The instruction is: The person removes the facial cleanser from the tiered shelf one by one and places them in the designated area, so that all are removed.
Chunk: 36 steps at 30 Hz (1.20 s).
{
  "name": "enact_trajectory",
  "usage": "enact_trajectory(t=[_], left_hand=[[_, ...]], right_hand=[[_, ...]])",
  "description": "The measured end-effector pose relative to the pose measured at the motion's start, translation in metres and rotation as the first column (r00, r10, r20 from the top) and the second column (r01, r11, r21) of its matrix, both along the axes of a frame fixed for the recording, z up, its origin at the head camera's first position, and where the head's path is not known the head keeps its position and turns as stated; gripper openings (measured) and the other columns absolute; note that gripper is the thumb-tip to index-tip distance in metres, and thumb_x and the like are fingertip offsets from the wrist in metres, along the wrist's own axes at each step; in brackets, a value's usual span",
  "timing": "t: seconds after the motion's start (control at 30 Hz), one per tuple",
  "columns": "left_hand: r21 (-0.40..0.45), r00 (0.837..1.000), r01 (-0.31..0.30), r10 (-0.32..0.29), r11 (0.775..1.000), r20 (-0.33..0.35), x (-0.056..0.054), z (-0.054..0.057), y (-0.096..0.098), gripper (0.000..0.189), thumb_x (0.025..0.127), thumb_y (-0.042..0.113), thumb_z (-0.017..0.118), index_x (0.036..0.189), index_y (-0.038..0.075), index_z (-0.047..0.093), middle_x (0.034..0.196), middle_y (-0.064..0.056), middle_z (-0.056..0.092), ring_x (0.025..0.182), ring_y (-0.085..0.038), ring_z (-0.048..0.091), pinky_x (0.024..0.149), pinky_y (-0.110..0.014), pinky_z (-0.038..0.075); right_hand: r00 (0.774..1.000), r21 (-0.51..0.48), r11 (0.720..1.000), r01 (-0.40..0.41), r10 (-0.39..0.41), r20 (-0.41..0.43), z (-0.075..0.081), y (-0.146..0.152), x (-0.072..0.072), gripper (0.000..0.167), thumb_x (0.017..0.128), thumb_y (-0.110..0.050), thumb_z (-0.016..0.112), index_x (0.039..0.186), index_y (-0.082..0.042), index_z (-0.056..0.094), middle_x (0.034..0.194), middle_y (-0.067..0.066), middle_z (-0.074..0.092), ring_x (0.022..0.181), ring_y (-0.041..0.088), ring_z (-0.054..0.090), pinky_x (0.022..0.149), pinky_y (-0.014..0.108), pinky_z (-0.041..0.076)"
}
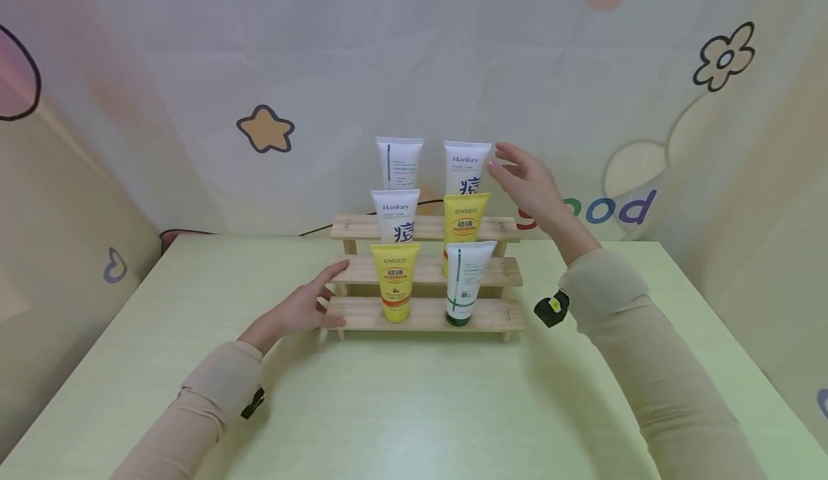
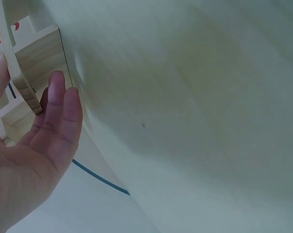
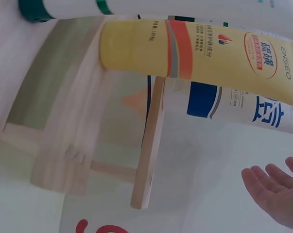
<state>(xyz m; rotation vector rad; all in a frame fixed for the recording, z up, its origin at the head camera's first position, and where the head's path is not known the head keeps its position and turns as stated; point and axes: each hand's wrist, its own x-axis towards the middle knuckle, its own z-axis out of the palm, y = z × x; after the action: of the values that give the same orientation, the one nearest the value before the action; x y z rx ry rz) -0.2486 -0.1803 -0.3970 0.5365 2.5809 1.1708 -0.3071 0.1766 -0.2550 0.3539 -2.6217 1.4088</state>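
Observation:
A three-step wooden display rack (image 1: pixel 423 271) carries squeeze tubes in two columns. My left hand (image 1: pixel 304 304) grips the rack's left end, its thumb on the lowest step; in the left wrist view the fingers (image 2: pixel 56 109) lie along the side board (image 2: pixel 44 53). Beside the upper right white Hankey tube (image 1: pixel 467 164) is my right hand (image 1: pixel 527 178), fingers loosely bent and holding nothing. Below that tube are a yellow ENSEO tube (image 1: pixel 464 214) and a white-and-green tube (image 1: pixel 468 279). The left column has a white-and-green tube (image 1: pixel 399 164), a Hankey tube (image 1: pixel 396 214) and a yellow tube (image 1: pixel 396 279).
The rack stands on a pale green table (image 1: pixel 414 408), toward its back edge. Behind hangs a light curtain (image 1: pixel 323 70) printed with a star, a flower and letters. A dark cable (image 1: pixel 317 230) runs along the back behind the rack.

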Motion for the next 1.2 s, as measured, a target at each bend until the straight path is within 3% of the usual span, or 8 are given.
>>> enact_trajectory(t=[0.2, 0.4, 0.53, 0.83, 1.03, 1.2], left_hand=[[-0.009, 1.0, -0.004, 0.004, 1.0, 0.001, -0.001, 0.0, 0.0, 0.093, 0.076, 0.011, 0.074, 0.145, 0.024, 0.014, 0.13, -0.021, 0.038, 0.087, -0.026, 0.055, 0.074, -0.038, 0.046], [-0.013, 1.0, -0.008, 0.008, 1.0, 0.002, 0.0, 0.001, 0.0, 0.093, 0.076, 0.011, 0.074, 0.145, 0.023, 0.014, 0.13, -0.022, 0.039, 0.089, -0.028, 0.054, 0.075, -0.039, 0.046], [-0.012, 1.0, -0.012, 0.012, 1.0, 0.007, 0.0, 0.002, 0.001, 0.092, 0.076, 0.011, 0.074, 0.145, 0.023, 0.014, 0.129, -0.023, 0.04, 0.09, -0.029, 0.054, 0.075, -0.04, 0.046], [-0.012, 1.0, -0.013, 0.013, 1.0, -0.003, 0.0, 0.002, 0.001, 0.093, 0.076, 0.011, 0.074, 0.145, 0.024, 0.013, 0.129, -0.022, 0.04, 0.09, -0.028, 0.054, 0.075, -0.039, 0.046], [-0.004, 1.0, -0.006, 0.006, 1.0, -0.015, -0.001, 0.001, 0.0, 0.093, 0.076, 0.011, 0.074, 0.145, 0.024, 0.013, 0.131, -0.022, 0.038, 0.09, -0.027, 0.054, 0.076, -0.04, 0.045], [0.004, 1.0, -0.011, 0.011, 1.0, -0.001, -0.001, -0.001, 0.001, 0.093, 0.076, 0.011, 0.074, 0.145, 0.025, 0.014, 0.133, -0.021, 0.036, 0.093, -0.029, 0.052, 0.077, -0.041, 0.045]], right_hand=[[0.999, -0.058, 0.998, -0.028, 0.029, 0.022, 0.005, -0.012, -0.01, 0.059, 0.091, -0.04, 0.052, 0.141, -0.015, 0.034, 0.139, 0.006, 0.04, 0.123, 0.023, 0.042, 0.094, 0.038, 0.04], [0.999, -0.17, 0.985, -0.005, 0.01, 0.032, 0.006, -0.023, -0.014, 0.04, 0.091, -0.027, 0.056, 0.127, -0.01, 0.051, 0.124, 0.008, 0.053, 0.11, 0.021, 0.051, 0.093, 0.036, 0.041], [1.0, -0.232, 0.973, -0.005, 0.008, 0.013, 0.004, -0.025, -0.014, 0.033, 0.091, -0.02, 0.056, 0.121, -0.005, 0.054, 0.117, 0.011, 0.056, 0.102, 0.022, 0.053, 0.093, 0.036, 0.041], [0.991, -0.238, 0.971, 0.008, -0.04, -0.131, 0.008, -0.006, -0.003, 0.034, 0.091, -0.02, 0.056, 0.12, -0.003, 0.055, 0.112, 0.014, 0.058, 0.096, 0.02, 0.054, 0.092, 0.034, 0.042], [0.988, -0.242, 0.969, 0.045, -0.079, -0.135, 0.011, 0.02, 0.009, 0.034, 0.092, -0.022, 0.055, 0.12, -0.003, 0.053, 0.111, 0.01, 0.058, 0.096, 0.017, 0.054, 0.091, 0.034, 0.042], [0.984, -0.244, 0.965, 0.094, -0.127, -0.124, 0.009, 0.041, 0.018, 0.031, 0.092, -0.023, 0.054, 0.116, -0.004, 0.054, 0.102, 0.002, 0.059, 0.089, 0.013, 0.055, 0.083, 0.026, 0.045]])
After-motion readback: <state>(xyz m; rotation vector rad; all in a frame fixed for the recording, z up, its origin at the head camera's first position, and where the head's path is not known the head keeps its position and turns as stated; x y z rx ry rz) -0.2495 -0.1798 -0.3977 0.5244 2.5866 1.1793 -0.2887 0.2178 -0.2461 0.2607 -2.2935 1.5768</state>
